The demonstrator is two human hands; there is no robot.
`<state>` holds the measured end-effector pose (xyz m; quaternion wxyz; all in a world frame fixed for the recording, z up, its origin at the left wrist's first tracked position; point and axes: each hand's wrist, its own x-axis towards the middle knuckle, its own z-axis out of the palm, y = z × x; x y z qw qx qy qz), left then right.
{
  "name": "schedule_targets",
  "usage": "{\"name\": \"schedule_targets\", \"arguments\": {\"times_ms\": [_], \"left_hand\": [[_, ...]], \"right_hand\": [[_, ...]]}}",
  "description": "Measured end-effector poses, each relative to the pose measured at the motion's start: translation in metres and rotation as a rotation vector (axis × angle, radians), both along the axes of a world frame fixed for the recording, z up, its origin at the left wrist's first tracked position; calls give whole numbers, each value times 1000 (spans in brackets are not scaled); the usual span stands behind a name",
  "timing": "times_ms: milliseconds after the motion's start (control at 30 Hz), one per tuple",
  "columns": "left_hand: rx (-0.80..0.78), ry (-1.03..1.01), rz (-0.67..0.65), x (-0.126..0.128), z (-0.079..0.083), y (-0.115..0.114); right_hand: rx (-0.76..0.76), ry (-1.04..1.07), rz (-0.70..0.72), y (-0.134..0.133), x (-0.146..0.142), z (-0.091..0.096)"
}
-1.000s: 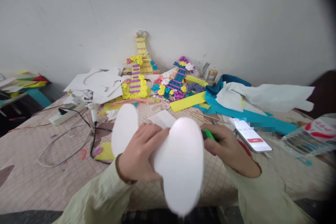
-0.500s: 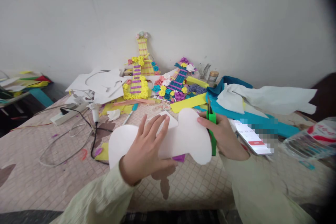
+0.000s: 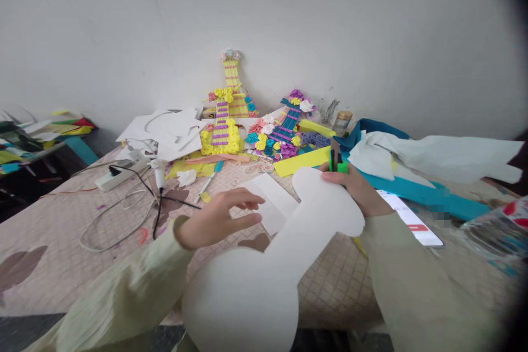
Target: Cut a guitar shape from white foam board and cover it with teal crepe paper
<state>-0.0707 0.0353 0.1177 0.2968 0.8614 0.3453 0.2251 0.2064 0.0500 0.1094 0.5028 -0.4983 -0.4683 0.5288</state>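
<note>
My right hand [image 3: 357, 190] grips the edge of a large white card cutout [image 3: 305, 236], with wide rounded ends and a narrow middle, together with what looks like a green utility knife [image 3: 340, 166]. The knife's dark tip points up; most of its body is hidden by the hand. The cutout slants from the right hand down toward the front edge, its lower end nearest me. My left hand [image 3: 225, 217] is off the cutout, fingers loosely bent and apart from the thumb, with nothing between them. Beside its fingertips lies a folded white paper piece [image 3: 270, 201].
Flower-trimmed woven crafts [image 3: 220, 126] lean at the back, near white card scraps [image 3: 165, 129]. On the left are a power strip [image 3: 121, 176], cables and a glue gun [image 3: 159, 173]. A phone [image 3: 412, 220], bottle [image 3: 497, 231] and blue strip [image 3: 424, 190] lie right.
My left hand has let go of the cutout and drawn back to the left. The cutout has swung from roughly level to slanting, its left end dropping toward me.
</note>
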Motion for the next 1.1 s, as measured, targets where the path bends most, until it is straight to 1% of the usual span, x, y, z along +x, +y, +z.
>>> {"name": "schedule_targets", "arguments": {"times_ms": [33, 133, 200, 267, 367, 500, 733, 900, 1000, 1067, 1100], "left_hand": [[-28, -44, -4, 11, 0, 3], [-135, -186, 48, 39, -3, 10], [-193, -278, 72, 49, -7, 13], [-243, -361, 72, 53, -12, 15], [-322, -438, 78, 54, -17, 16], [-413, -435, 102, 53, -17, 14], [-471, -441, 107, 53, -17, 14], [-485, -434, 126, 53, -21, 14], [-474, -425, 120, 53, -23, 14], [-425, -399, 122, 50, -25, 14], [-371, -366, 134, 46, -26, 15]], "right_hand": [[3, -11, 1, 0, -3, 0], [22, -37, 3, -1, -10, 0], [34, -44, 27, -3, -13, 1], [42, -44, 58, -4, -15, 1], [42, -48, 69, -3, -16, 1], [10, -68, 79, -1, -14, 0], [15, -25, 117, -3, -16, -2], [29, -48, 98, -2, -17, -5], [13, -59, 85, -2, -15, -5], [-3, -47, 72, -2, -13, -5], [-10, -36, 61, -2, -12, -5]]}}
